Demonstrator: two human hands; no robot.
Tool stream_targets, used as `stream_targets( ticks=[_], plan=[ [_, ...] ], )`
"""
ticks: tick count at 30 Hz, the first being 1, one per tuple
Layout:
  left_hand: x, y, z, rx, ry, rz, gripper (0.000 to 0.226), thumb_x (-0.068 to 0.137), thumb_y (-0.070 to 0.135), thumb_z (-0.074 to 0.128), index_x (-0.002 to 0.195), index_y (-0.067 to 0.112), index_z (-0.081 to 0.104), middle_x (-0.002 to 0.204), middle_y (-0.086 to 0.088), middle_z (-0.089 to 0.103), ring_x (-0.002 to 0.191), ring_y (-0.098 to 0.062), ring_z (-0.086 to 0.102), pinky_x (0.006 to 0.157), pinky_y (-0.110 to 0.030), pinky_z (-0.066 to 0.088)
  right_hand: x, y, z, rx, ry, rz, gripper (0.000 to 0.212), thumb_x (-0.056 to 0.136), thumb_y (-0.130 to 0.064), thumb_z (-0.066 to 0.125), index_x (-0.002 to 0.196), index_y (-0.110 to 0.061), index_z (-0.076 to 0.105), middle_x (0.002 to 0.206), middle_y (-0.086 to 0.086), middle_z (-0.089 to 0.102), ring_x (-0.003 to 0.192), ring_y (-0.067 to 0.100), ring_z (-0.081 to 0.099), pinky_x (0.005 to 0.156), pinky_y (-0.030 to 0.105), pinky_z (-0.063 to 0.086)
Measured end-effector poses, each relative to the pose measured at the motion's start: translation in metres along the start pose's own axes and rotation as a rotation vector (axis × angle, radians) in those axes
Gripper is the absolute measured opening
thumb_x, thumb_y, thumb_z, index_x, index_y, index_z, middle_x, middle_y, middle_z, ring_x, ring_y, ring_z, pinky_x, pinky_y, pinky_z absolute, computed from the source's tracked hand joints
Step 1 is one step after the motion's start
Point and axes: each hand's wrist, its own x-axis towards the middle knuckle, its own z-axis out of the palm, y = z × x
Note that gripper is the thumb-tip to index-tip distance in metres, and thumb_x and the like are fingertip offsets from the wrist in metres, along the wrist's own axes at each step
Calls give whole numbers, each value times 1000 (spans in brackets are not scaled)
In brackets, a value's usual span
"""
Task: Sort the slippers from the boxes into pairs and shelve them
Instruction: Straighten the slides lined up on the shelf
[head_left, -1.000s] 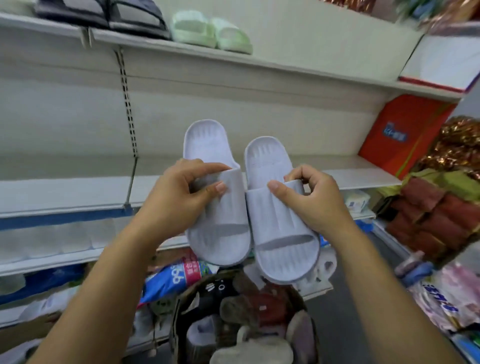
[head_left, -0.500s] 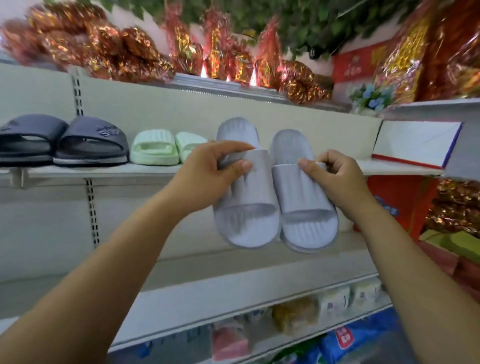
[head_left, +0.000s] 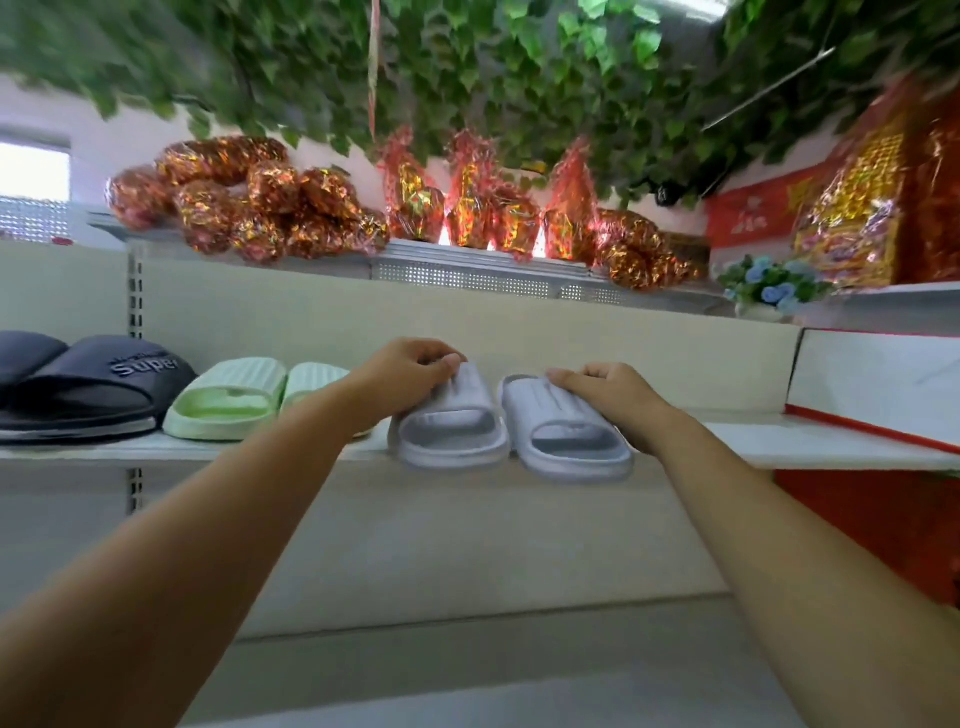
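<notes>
- Since the earlier frames, the two grey slippers have gone from mid-air in front of the back panel down to shelf level, and the view has tilted upward.
- Location: the left slipper (head_left: 451, 427) and right slipper (head_left: 567, 442) sit side by side at the front of the shelf (head_left: 779, 442), just right of a green pair (head_left: 228, 399). Their near ends overhang the shelf edge.
- Whether both soles already bear fully on the board cannot be confirmed, as the edge region is slightly blurred.
- Hands: the left hand (head_left: 415, 375) grips the strap of the left slipper, fingers curled over its top. The right hand (head_left: 609, 396) grips the strap of the right slipper likewise. The two hands are apart, one slipper each.
- Handling, as judged: moulded foam slides are light, soft and springy, not fragile, and only mildly slick. The broad strap is the sound place to hold, and a push on the near end should seat each slipper further in.
- Materials and shapes: one-piece matte foam with a ribbed strap, rounded toe and thick sole. The green pair matches this pattern. A dark pair (head_left: 98, 385) further left has smoother straps with raised lettering.
- Surroundings: a white metal shelf with a perforated lip on the tier above, crinkled red-gold foil packets (head_left: 249, 198), hanging leaves (head_left: 519, 78), and a white box with a red edge (head_left: 878, 385) to the right.
</notes>
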Motion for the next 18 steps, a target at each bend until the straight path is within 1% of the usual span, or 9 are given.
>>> stream_targets(
  ticks=[3, 4, 6, 8, 10, 12, 13, 15, 18],
  plan=[
    [3, -4, 11, -22, 26, -39, 29, 105, 34, 52, 110, 15, 73, 94, 1, 69, 86, -18, 59, 86, -34, 47, 8, 3, -2, -21, 43, -30, 52, 82, -52, 74, 81, -1, 65, 76, 5, 61, 74, 20, 54, 69, 31, 44],
    [-1, -4, 10, -30, 61, -28, 34, 105, 36, 52, 112, 11, 72, 96, 0, 68, 88, -17, 58, 87, -34, 46, 4, 4, -5, -35, 68, -70, 55, 83, -56, 71, 85, -1, 68, 77, 5, 64, 76, 20, 57, 71, 32, 46],
    [-18, -1, 5, 60, 177, 68, 40, 101, 48, 53, 119, 19, 72, 117, 4, 66, 109, -14, 57, 98, -36, 44, -15, 3, -13, -68, 90, -154, 54, 86, -62, 63, 90, -8, 71, 85, 3, 70, 83, 22, 63, 80, 36, 52],
    [-48, 8, 1, 155, 220, 196, 47, 90, 67, 54, 119, 33, 71, 126, 14, 62, 123, -7, 49, 103, -30, 39, -47, 1, -17, -113, 47, -224, 43, 88, -64, 60, 98, -24, 74, 98, -11, 72, 97, 8, 64, 85, 30, 52],
    [-79, 18, 5, 229, 140, 244, 57, 81, 72, 55, 122, 35, 69, 128, 21, 58, 125, 0, 44, 101, -22, 35, -77, 1, -13, -183, -28, -293, 50, 82, -72, 57, 113, -35, 70, 114, -23, 66, 110, -5, 56, 89, 20, 45],
    [-95, 20, 16, 356, 62, 242, 68, 79, 77, 54, 130, 34, 65, 136, 19, 53, 130, -2, 41, 106, -26, 37, -93, 2, -5, -247, -40, -361, 64, 74, -77, 55, 123, -36, 65, 122, -28, 59, 116, -7, 49, 91, 12, 37],
    [-97, 18, 23, 415, 58, 255, 71, 80, 80, 53, 133, 34, 63, 141, 15, 52, 134, -6, 40, 110, -30, 38, -95, 3, -1, -261, -28, -382, 65, 75, -76, 56, 125, -35, 64, 124, -28, 57, 117, -6, 48, 92, 11, 35],
    [-94, 11, 31, 463, 76, 269, 70, 82, 76, 54, 136, 32, 60, 147, 8, 51, 139, -15, 39, 115, -37, 36, -90, 4, 3, -277, 1, -404, 57, 83, -69, 57, 126, -32, 64, 126, -24, 58, 120, -1, 47, 95, 16, 36],
    [-79, 2, 33, 481, 78, 234, 62, 87, 62, 61, 138, 27, 59, 147, 4, 51, 140, -19, 39, 115, -38, 35, -76, 5, 9, -318, 0, -423, 57, 88, -67, 54, 128, -28, 65, 133, -15, 60, 124, 6, 51, 103, 28, 41]
  ],
)
